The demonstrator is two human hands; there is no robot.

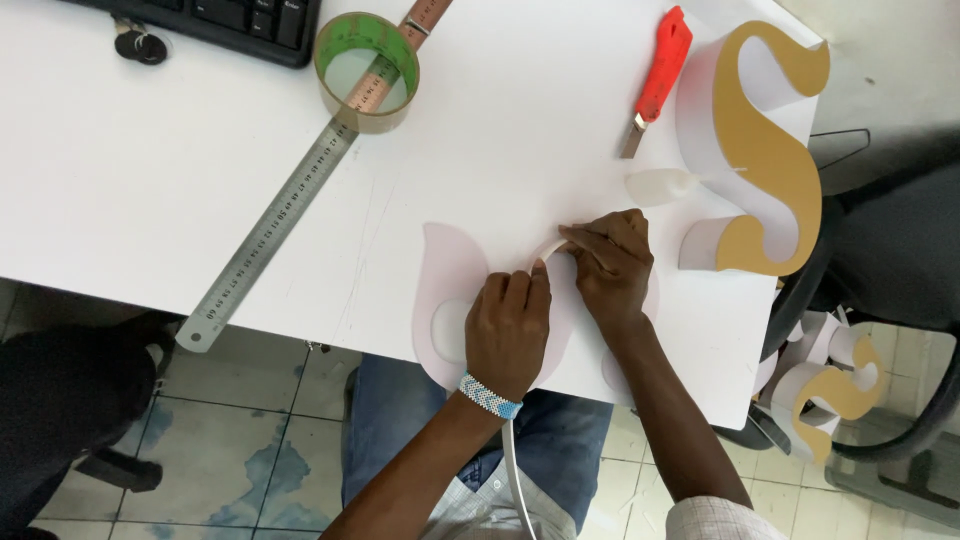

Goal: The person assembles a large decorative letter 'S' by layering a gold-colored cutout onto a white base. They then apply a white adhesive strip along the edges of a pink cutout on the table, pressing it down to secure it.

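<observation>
Two hands are pressing a white strip (pixel 548 248) along a pale flat cutout (pixel 450 285) at the bench (pixel 150 180) edge: left hand (pixel 508 335) flat at six o'clock, right hand (pixel 612 262) pinching at three o'clock. Only a short stretch looks bent; most is trailing loose. One finished gold letter (pixel 765 150) is standing at two o'clock

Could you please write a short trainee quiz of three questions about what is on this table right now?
1. True or false: the red utility knife lies untouched.
2. What lies across the tape roll: A ruler, B scissors, C pencil?
3. What do the left hand and right hand press to the white cutout?

Key: 1 true. 2 A, the steel ruler. 3 A white strip.
</observation>
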